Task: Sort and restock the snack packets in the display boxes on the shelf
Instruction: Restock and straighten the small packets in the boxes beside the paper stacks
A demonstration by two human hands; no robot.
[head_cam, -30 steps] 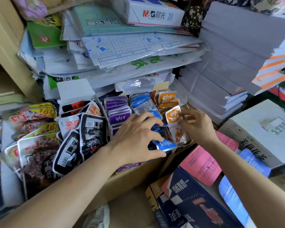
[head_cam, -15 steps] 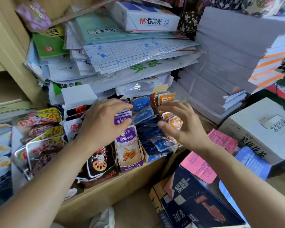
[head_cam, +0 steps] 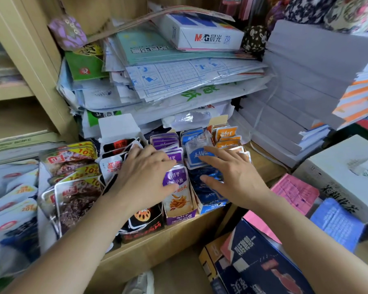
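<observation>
**Flat-handed press on two packet rows, nothing pinched**

Presses with the left hand (head_cam: 143,177), fingers spread and fairly straight, over the purple packets (head_cam: 174,181) and the edge of the black-and-white packets (head_cam: 113,164) beside them, thumb laid on the front purple face. Rests the right hand (head_cam: 234,179) the same way, fingers stretched across the blue packets (head_cam: 200,155) toward the orange packets (head_cam: 226,134) behind. Grips nothing in either hand, as far as can be seen.

Sit filed in narrow display boxes side by side at the front edge of the shelf (head_cam: 149,251): purple box (head_cam: 180,217), blue box (head_cam: 212,205) touching it on the right, black box (head_cam: 142,230) on the left.

Stand on their short edges, one behind another, printed faces toward the camera and leaning back. Long axis near vertical, tipped toward the rear of the shelf; rows running front to back. Lies askew on top of the blue row: one loose packet (head_cam: 198,145), turned off the common line.

Risks from here, as a judgement:
- pushing forward rather than down, and spilling a row over a low front lip
- nudging a box off the shelf edge, given how close to it all of them stand
- knocking the loose packet into the purple or orange row, undoing the sort
- pressing too hard and crushing brittle contents
</observation>
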